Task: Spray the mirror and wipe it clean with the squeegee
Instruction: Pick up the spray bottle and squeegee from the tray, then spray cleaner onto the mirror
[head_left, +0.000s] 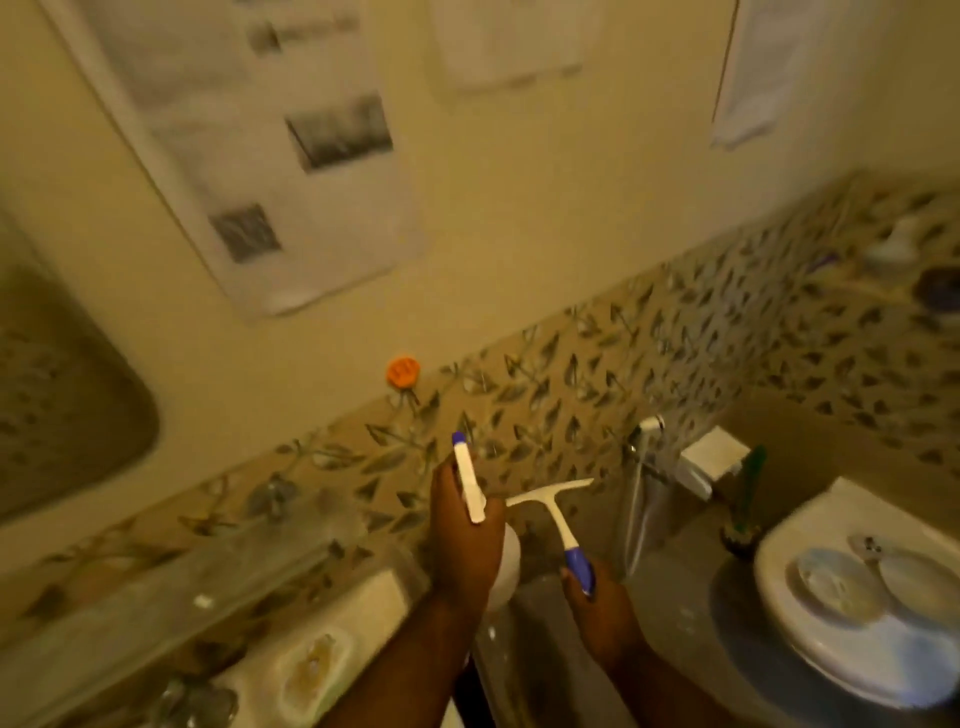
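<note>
My left hand is wrapped around the neck of the spray bottle, fingers closed under its white head, whose purple nozzle points up and away from me. The bottle's rounded white body shows just right of my palm, below the head. My right hand is clamped on the purple grip of the squeegee; its white shaft rises from my fist and its blade sits crosswise above, close beside the bottle without clearly touching it.

The mirror lies well to the left of my left hand, at the edge of view and blurred.

Handling, as I judge it: the bottle is light rigid plastic, possibly slick if wet; hold at the neck with one finger free for the trigger. The squeegee is light and stiff, with a flexible blade edge; hold only the purple grip, and keep the blade flat against the glass.
</note>
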